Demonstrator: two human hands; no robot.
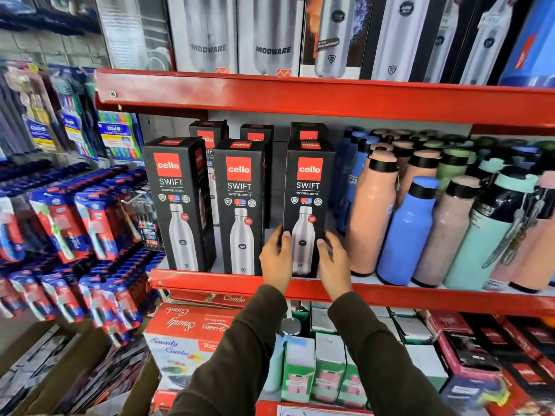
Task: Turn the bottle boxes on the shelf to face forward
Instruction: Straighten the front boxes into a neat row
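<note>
Three black Cello Swift bottle boxes stand in a front row on the red shelf (210,282), printed fronts towards me: the left box (177,202), the middle box (240,205) and the right box (307,187). Three more black boxes (255,133) stand behind them. My left hand (274,259) grips the lower left edge of the right box, thumb on its front. On the lower right edge of that same box sits my right hand (333,265), thumb on the front. The box stands upright on the shelf.
Loose peach, blue and mint bottles (405,226) crowd the shelf right of the boxes. Grey Modware boxes (270,34) fill the shelf above. Toothbrush packs (75,229) hang at the left. Combo boxes (186,334) and small cartons lie below.
</note>
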